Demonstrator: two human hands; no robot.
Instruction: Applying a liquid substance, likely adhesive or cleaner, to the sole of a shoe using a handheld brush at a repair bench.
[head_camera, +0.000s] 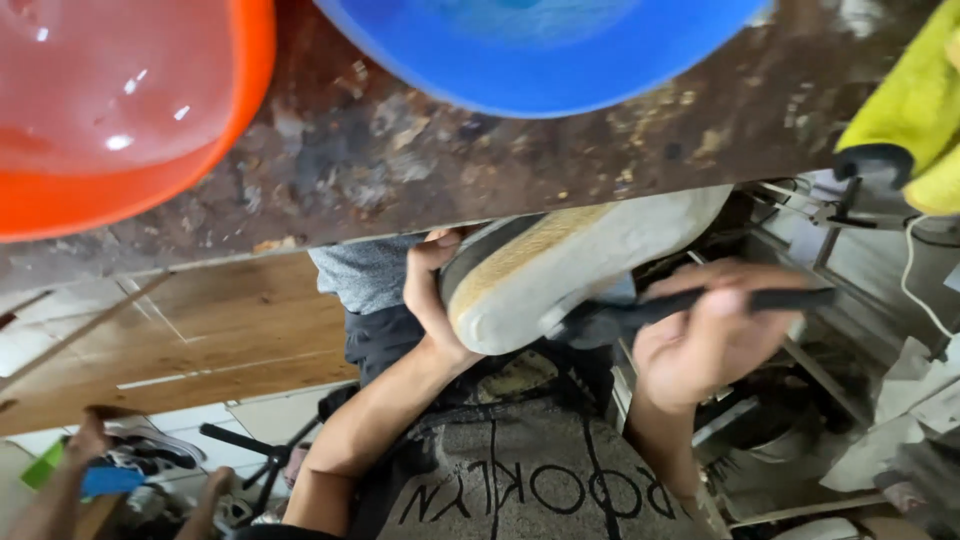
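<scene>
Below the worktop edge | left hand (432, 300) grip clasps shoe (560, 270) heel | right hand (705, 345) grip pinches black brush (680, 305)

The left hand (432, 300) is wrapped around the end of the shoe (560, 265), forearm bare and bent. The right hand (705, 340) sits just beside the shoe's sole edge, fingers curled tight around a dark tool's handle (720, 300).

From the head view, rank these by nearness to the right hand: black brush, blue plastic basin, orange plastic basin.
1. Black brush: gripped in the right hand, against the shoe sole.
2. Blue plastic basin: on the bench, top centre.
3. Orange plastic basin: far top left.
</scene>
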